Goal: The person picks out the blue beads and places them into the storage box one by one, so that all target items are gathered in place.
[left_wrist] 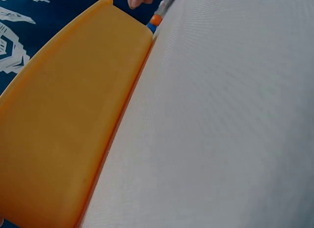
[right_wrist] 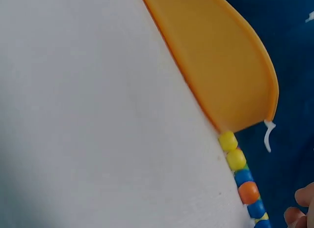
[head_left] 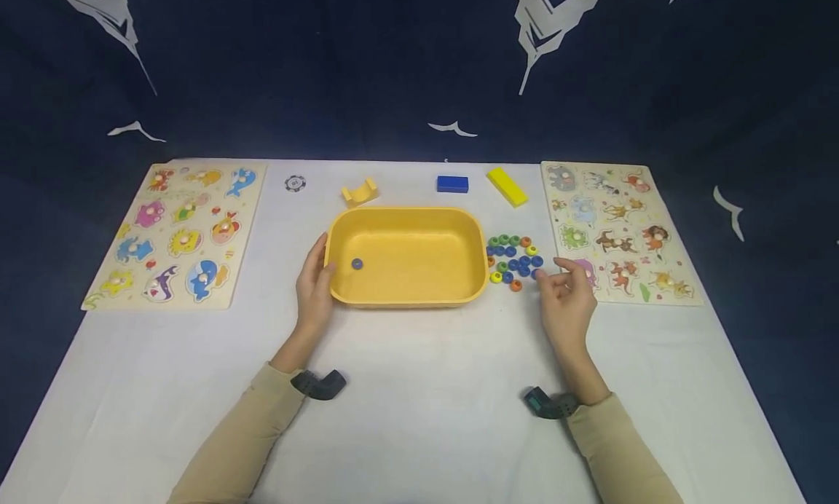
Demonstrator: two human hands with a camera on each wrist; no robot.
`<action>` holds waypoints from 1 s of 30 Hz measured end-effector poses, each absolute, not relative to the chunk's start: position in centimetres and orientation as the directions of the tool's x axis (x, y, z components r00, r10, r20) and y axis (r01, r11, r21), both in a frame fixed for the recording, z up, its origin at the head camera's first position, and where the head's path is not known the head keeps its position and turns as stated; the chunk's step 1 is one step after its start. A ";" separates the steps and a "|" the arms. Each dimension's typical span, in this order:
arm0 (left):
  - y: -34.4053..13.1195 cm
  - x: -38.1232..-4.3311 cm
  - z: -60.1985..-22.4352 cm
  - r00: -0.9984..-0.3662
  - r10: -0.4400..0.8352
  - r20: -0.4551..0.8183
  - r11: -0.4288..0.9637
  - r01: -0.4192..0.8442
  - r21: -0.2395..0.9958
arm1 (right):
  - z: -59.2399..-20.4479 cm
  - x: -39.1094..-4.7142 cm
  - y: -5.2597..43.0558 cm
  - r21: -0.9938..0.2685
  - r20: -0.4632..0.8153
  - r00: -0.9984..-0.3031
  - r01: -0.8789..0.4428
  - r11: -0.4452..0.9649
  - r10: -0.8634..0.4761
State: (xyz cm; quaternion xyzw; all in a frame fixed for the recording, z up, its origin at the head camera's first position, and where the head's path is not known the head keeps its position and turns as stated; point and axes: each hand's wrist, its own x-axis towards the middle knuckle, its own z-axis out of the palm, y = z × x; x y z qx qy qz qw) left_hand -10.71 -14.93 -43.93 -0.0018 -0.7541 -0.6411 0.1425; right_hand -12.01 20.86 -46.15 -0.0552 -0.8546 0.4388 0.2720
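A yellow plastic tub [head_left: 406,293] stands mid-table with one blue bead [head_left: 357,264] inside, near its left end. My left hand [head_left: 316,293] holds the tub's left end, its fingers along the outer wall and the thumb at the rim. To the right of the tub lies a cluster of blue, green, orange and yellow beads [head_left: 513,264]. At the cluster's right edge is my right hand [head_left: 567,300], fingers loosely bent and fingertips close by a blue bead. In the right wrist view, fingertips [right_wrist: 305,197] show beside the row of beads [right_wrist: 248,192].
Wooden peg puzzle boards lie at the left [head_left: 177,234] and right [head_left: 619,234]. Behind the tub are a poker chip [head_left: 295,183], a curved orange-yellow block [head_left: 360,192], a blue block [head_left: 452,184] and a yellow block [head_left: 507,187]. A dark patterned curtain [head_left: 328,67] hangs beyond the table.
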 end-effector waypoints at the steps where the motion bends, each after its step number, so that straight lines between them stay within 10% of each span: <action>1: -14.9 -10.7 -43.9 -0.959 -0.180 0.218 0.177 0.186 0.966 | -46.4 -12.1 20.9 -0.774 0.410 -0.848 -0.130 0.620 0.334; 30: -15.2 -10.9 -44.2 -0.959 -0.181 0.219 0.178 0.187 0.966 | -45.7 -12.5 20.6 -0.682 0.356 -0.874 0.000 0.731 0.332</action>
